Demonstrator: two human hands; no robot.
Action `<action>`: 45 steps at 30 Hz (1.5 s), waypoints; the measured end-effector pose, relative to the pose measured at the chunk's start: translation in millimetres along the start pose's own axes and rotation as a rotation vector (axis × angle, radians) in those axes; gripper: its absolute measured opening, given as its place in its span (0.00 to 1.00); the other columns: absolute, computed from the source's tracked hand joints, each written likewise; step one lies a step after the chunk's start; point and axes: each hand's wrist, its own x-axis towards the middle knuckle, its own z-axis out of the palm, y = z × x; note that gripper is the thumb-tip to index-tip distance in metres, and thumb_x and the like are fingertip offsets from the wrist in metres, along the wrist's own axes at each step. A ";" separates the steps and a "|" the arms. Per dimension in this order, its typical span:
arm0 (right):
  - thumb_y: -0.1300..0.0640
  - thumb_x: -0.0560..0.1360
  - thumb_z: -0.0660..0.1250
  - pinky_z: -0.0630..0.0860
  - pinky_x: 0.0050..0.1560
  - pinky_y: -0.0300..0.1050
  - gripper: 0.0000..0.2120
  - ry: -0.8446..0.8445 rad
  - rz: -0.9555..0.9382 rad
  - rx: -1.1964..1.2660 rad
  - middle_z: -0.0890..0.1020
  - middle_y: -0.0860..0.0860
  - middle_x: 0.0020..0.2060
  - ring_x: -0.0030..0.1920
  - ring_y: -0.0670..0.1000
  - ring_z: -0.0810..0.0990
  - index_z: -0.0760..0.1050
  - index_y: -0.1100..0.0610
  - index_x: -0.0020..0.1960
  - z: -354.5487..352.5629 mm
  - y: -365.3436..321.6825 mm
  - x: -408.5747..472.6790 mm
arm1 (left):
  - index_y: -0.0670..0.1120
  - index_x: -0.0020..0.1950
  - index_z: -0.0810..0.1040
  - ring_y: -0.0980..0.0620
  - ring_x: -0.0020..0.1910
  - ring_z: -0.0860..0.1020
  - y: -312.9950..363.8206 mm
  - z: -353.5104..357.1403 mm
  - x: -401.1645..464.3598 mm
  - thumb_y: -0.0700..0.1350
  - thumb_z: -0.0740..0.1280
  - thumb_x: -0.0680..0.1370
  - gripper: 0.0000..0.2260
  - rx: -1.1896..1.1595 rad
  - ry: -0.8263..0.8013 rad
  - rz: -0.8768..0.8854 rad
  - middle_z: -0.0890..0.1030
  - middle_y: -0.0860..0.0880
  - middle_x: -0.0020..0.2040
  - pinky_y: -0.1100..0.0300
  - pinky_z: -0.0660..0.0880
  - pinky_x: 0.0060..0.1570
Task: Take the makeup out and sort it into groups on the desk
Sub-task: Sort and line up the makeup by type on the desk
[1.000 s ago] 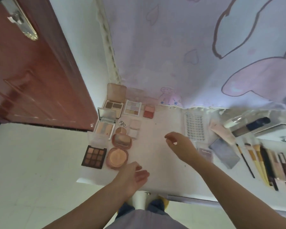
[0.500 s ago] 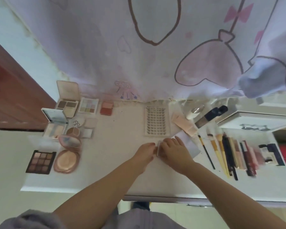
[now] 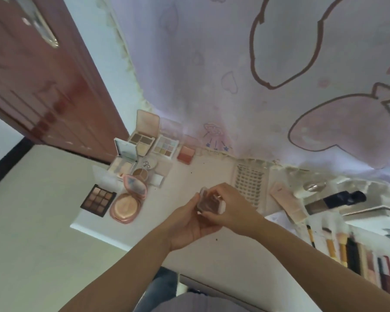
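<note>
We hold a small clear plastic case (image 3: 208,202) above the white desk (image 3: 212,246), our left hand (image 3: 189,224) cupping it from below, our right hand (image 3: 232,209) pinching its top; square eyeshadow palettes (image 3: 98,200) lie grouped far left.
</note>
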 end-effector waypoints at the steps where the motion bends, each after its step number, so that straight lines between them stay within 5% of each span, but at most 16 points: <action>1: 0.47 0.69 0.72 0.72 0.51 0.41 0.16 -0.031 0.012 0.028 0.76 0.48 0.49 0.49 0.48 0.74 0.72 0.51 0.52 -1.2 -5.8 7.2 | 0.41 0.64 0.75 0.46 0.51 0.78 3.2 -6.1 -2.8 0.56 0.56 0.79 0.23 -0.024 0.011 0.009 0.77 0.40 0.57 0.53 0.79 0.51; 5: 0.52 0.73 0.70 0.76 0.54 0.38 0.10 -0.178 0.123 0.273 0.80 0.44 0.50 0.51 0.43 0.79 0.74 0.48 0.53 -11.0 -19.7 35.8 | 0.40 0.63 0.75 0.44 0.47 0.79 21.0 -34.1 -10.7 0.56 0.56 0.78 0.23 -0.112 0.010 -0.021 0.79 0.39 0.52 0.52 0.81 0.46; 11: 0.54 0.79 0.62 0.82 0.46 0.46 0.12 -0.095 0.502 0.789 0.84 0.60 0.44 0.43 0.54 0.84 0.77 0.63 0.50 -11.5 -8.9 74.8 | 0.38 0.62 0.73 0.43 0.40 0.80 39.0 -52.6 -8.1 0.57 0.54 0.80 0.25 -0.204 0.030 -0.139 0.79 0.34 0.50 0.58 0.80 0.35; 16: 0.59 0.78 0.63 0.72 0.32 0.37 0.05 -0.021 0.547 0.475 0.81 0.52 0.38 0.34 0.47 0.77 0.76 0.59 0.51 19.2 1.1 102.6 | 0.36 0.60 0.71 0.38 0.45 0.79 46.0 -71.0 6.1 0.53 0.56 0.81 0.20 -0.332 0.262 -0.117 0.78 0.33 0.49 0.53 0.81 0.37; 19: 0.61 0.78 0.62 0.71 0.28 0.35 0.06 0.016 0.547 0.417 0.80 0.51 0.35 0.31 0.47 0.77 0.76 0.58 0.54 32.1 2.1 120.5 | 0.38 0.50 0.70 0.37 0.44 0.78 47.3 -77.3 8.3 0.46 0.56 0.82 0.12 -0.358 0.431 -0.060 0.77 0.33 0.47 0.46 0.80 0.34; 29: 0.62 0.78 0.63 0.70 0.26 0.28 0.11 0.070 0.526 0.289 0.78 0.52 0.32 0.22 0.38 0.75 0.72 0.60 0.60 57.2 0.2 139.2 | 0.39 0.42 0.68 0.39 0.43 0.74 57.8 -70.2 -5.5 0.34 0.57 0.79 0.06 -0.380 0.586 0.079 0.74 0.38 0.41 0.46 0.76 0.49; 34: 0.60 0.77 0.63 0.75 0.32 0.35 0.17 0.068 0.481 0.203 0.81 0.54 0.38 0.30 0.47 0.79 0.67 0.59 0.65 61.5 -7.1 132.7 | 0.39 0.40 0.67 0.44 0.37 0.71 61.6 -52.2 -10.6 0.32 0.56 0.79 0.08 -0.334 0.675 0.155 0.71 0.42 0.37 0.48 0.72 0.54; 38: 0.55 0.78 0.63 0.79 0.44 0.45 0.17 0.101 0.521 0.194 0.80 0.54 0.47 0.42 0.52 0.81 0.68 0.55 0.65 44.2 -0.7 108.2 | 0.38 0.49 0.68 0.44 0.40 0.73 39.7 -40.9 -7.4 0.36 0.57 0.80 0.02 -0.231 0.677 0.081 0.70 0.40 0.42 0.48 0.74 0.50; 42: 0.57 0.80 0.58 0.69 0.35 0.32 0.14 0.284 0.612 0.164 0.78 0.51 0.50 0.45 0.48 0.76 0.70 0.55 0.65 -0.4 20.1 62.3 | 0.40 0.49 0.71 0.46 0.40 0.75 18.4 -12.5 12.3 0.37 0.57 0.80 0.04 0.067 0.559 -0.002 0.74 0.41 0.43 0.53 0.75 0.44; 45: 0.60 0.80 0.56 0.66 0.45 0.34 0.17 0.459 0.713 0.144 0.77 0.55 0.57 0.50 0.50 0.75 0.68 0.59 0.68 -29.3 44.7 17.1 | 0.43 0.59 0.71 0.51 0.43 0.75 12.4 20.9 42.4 0.39 0.56 0.80 0.09 0.527 0.452 0.051 0.75 0.44 0.51 0.58 0.74 0.47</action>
